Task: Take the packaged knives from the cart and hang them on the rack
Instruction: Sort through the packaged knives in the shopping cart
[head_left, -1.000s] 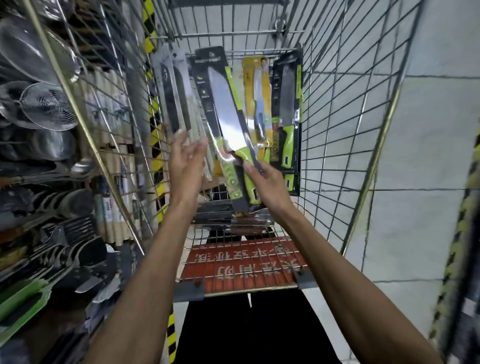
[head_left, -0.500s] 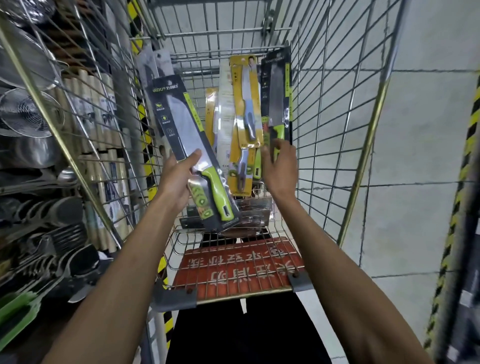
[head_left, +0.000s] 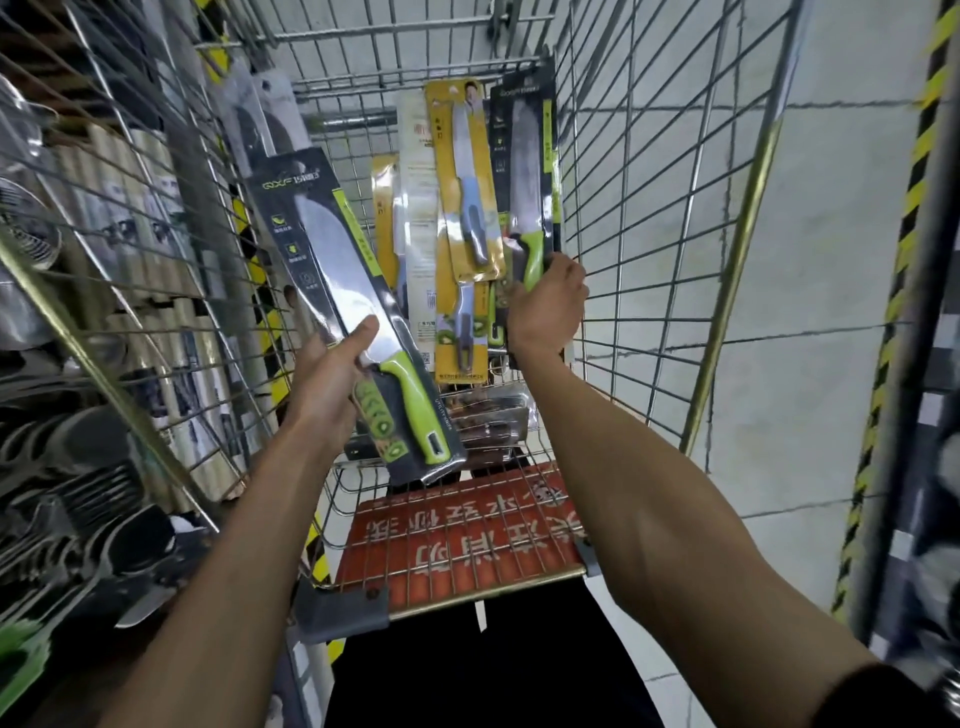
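My left hand (head_left: 332, 379) grips a packaged chef's knife (head_left: 353, 306) with a green handle on a black card, tilted with its top toward the upper left, over the wire cart (head_left: 649, 218). My right hand (head_left: 545, 312) is closed around the green handle of a second black-carded knife (head_left: 524, 176) that stands upright at the cart's far right. Beside it stand yellow-carded knives (head_left: 462, 192) with blue-grey handles. More packaged knives (head_left: 488, 415) lie flat on the cart floor, partly hidden by the held pack.
A shelf rack (head_left: 78, 312) at left holds strainers, rolls and kitchen tools behind the cart's wire side. A red sign (head_left: 462, 540) covers the cart's near flap. Grey tiled floor (head_left: 810, 312) lies to the right, with a yellow-black striped post (head_left: 883, 364).
My left hand took the first green-handled knife over from the right hand and shifted it left. The right hand moved to the far right of the cart and closed on the second knife.
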